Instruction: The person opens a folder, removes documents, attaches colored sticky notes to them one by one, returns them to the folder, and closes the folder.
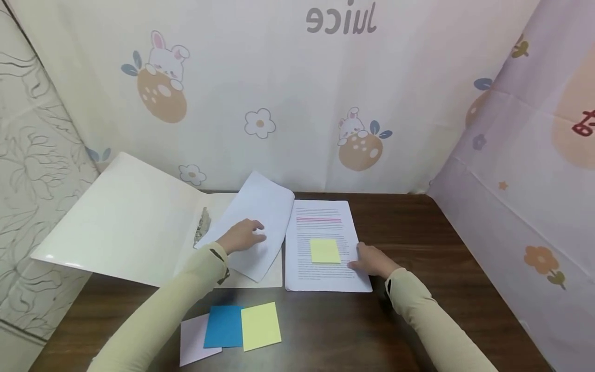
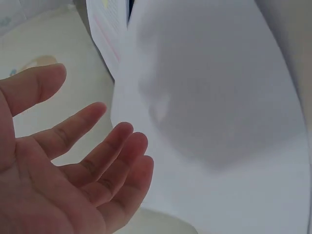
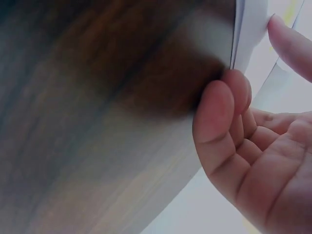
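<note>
My left hand (image 1: 240, 236) hovers above a blank white sheet (image 1: 269, 206) that lies slanted over an open white binder (image 1: 135, 217). Its fingers are loosely bent and apart, with nothing between them in the left wrist view. To the right lies a stack of printed sheets (image 1: 321, 217), with pink highlighted lines near the top and a yellow sticky note (image 1: 325, 250) on the page. My right hand (image 1: 374, 260) grips the stack's right edge. In the right wrist view, its thumb rests on the top page and curled fingertips (image 3: 214, 107) meet the paper edge.
A metal clip mechanism (image 1: 202, 227) shows along the binder's spine. In front lie a lilac pad (image 1: 192, 341), a blue pad (image 1: 223, 326) and a yellow pad (image 1: 261, 326) of sticky notes. Patterned curtains (image 1: 297, 103) enclose the dark wooden table (image 1: 325, 330) at the back and sides.
</note>
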`<state>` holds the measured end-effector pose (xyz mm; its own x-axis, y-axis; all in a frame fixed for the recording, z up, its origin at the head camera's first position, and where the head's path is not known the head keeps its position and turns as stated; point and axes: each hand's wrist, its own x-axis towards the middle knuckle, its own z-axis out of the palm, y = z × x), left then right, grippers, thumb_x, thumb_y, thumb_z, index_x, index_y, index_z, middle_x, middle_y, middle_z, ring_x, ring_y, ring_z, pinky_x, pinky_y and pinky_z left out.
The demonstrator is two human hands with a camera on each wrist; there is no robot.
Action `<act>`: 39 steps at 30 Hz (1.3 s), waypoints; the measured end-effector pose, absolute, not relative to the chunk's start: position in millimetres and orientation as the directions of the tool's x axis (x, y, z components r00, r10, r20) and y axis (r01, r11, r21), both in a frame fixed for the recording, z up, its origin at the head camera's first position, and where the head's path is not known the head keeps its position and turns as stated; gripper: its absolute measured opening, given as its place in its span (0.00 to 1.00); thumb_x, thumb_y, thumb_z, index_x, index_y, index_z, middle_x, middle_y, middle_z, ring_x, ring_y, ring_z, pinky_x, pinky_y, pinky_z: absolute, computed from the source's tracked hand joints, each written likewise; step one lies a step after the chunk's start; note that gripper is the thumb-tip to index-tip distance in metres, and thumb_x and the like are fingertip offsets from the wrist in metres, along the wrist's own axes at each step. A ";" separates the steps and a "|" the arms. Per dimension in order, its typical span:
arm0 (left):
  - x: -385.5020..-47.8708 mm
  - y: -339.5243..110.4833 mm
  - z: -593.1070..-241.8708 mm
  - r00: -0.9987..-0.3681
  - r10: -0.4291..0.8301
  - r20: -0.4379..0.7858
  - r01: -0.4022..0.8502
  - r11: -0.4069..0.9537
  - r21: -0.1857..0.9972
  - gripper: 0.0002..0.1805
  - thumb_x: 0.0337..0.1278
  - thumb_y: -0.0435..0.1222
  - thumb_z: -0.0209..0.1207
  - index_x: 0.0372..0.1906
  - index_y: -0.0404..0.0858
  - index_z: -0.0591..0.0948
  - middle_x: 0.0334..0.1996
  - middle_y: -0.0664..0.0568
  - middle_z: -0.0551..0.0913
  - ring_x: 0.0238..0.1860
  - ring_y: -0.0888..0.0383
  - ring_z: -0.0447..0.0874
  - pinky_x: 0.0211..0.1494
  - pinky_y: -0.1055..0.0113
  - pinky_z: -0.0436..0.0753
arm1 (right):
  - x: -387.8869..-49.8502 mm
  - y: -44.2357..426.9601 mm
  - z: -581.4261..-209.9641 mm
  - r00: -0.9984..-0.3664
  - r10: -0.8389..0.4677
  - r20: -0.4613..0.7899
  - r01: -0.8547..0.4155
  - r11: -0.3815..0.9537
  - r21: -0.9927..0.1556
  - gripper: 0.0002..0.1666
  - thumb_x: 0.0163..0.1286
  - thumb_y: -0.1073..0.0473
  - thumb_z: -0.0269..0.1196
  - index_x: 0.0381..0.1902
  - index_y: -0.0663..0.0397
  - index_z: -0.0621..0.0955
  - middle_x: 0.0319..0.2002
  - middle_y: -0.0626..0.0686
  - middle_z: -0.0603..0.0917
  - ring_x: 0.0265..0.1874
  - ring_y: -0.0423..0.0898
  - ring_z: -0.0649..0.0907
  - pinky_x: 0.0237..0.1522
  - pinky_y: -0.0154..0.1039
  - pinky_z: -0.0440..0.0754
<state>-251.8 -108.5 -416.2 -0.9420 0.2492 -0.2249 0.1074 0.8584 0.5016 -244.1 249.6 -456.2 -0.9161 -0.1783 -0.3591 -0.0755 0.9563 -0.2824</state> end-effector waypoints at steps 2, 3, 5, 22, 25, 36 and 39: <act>-253.3 -119.7 -414.3 -0.948 0.235 -0.215 0.100 0.861 0.498 0.24 0.68 0.44 0.54 0.62 0.34 0.75 0.61 0.36 0.76 0.63 0.40 0.74 0.64 0.47 0.73 | -243.2 250.3 -455.7 -0.915 -0.176 -0.362 -0.073 0.957 -0.279 0.41 0.65 0.52 0.66 0.62 0.79 0.65 0.52 0.73 0.78 0.45 0.55 0.81 0.50 0.53 0.78; -254.9 -125.4 -414.3 -0.951 0.226 -0.210 0.095 0.862 0.497 0.24 0.68 0.44 0.53 0.62 0.33 0.74 0.62 0.36 0.75 0.63 0.39 0.73 0.65 0.46 0.73 | -243.1 250.8 -455.7 -0.915 -0.174 -0.364 -0.072 0.958 -0.278 0.41 0.65 0.52 0.66 0.61 0.79 0.65 0.52 0.73 0.78 0.44 0.55 0.81 0.50 0.53 0.78; -257.9 -136.6 -415.0 -0.958 0.208 -0.199 0.086 0.866 0.493 0.25 0.69 0.43 0.52 0.63 0.32 0.74 0.62 0.34 0.74 0.64 0.38 0.72 0.65 0.45 0.72 | -243.3 251.6 -456.1 -0.915 -0.171 -0.365 -0.068 0.958 -0.278 0.41 0.65 0.52 0.66 0.62 0.79 0.64 0.53 0.73 0.77 0.45 0.55 0.81 0.51 0.53 0.78; -280.0 -183.7 -440.5 -0.978 0.020 -0.207 -0.097 0.836 0.540 0.29 0.68 0.39 0.51 0.66 0.25 0.66 0.64 0.29 0.71 0.67 0.35 0.68 0.70 0.45 0.67 | -244.7 249.4 -459.3 -0.918 -0.187 -0.350 -0.088 0.956 -0.281 0.41 0.64 0.52 0.67 0.61 0.79 0.65 0.52 0.73 0.78 0.45 0.57 0.81 0.52 0.54 0.78; -285.8 -187.7 -443.7 -0.985 0.011 -0.174 -0.085 0.841 0.534 0.28 0.66 0.37 0.50 0.66 0.23 0.65 0.62 0.28 0.72 0.65 0.35 0.69 0.71 0.46 0.66 | -245.2 249.9 -457.8 -0.920 -0.182 -0.346 -0.085 0.957 -0.278 0.41 0.64 0.52 0.67 0.61 0.78 0.65 0.51 0.72 0.78 0.44 0.55 0.81 0.51 0.54 0.78; -286.2 -182.0 -447.1 -0.988 -0.058 -0.141 -0.116 0.884 0.453 0.26 0.65 0.35 0.50 0.63 0.23 0.68 0.61 0.29 0.74 0.63 0.34 0.72 0.68 0.46 0.69 | -246.4 250.9 -459.7 -0.922 -0.180 -0.344 -0.080 0.955 -0.284 0.42 0.65 0.51 0.66 0.63 0.77 0.64 0.53 0.72 0.77 0.45 0.55 0.81 0.52 0.54 0.78; -284.5 -179.6 -447.6 -0.984 -0.074 -0.160 -0.138 0.886 0.443 0.26 0.66 0.35 0.49 0.63 0.23 0.68 0.62 0.29 0.73 0.63 0.34 0.72 0.69 0.46 0.69 | -245.0 250.3 -459.6 -0.918 -0.176 -0.355 -0.074 0.956 -0.285 0.42 0.65 0.51 0.66 0.63 0.77 0.64 0.54 0.72 0.77 0.46 0.55 0.80 0.52 0.54 0.78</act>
<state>-284.5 -179.6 -447.6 -0.9844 -0.0735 -0.1596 -0.1380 0.8857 0.4432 -245.0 250.3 -459.6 -0.9181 -0.1764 -0.3550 -0.0736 0.9558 -0.2846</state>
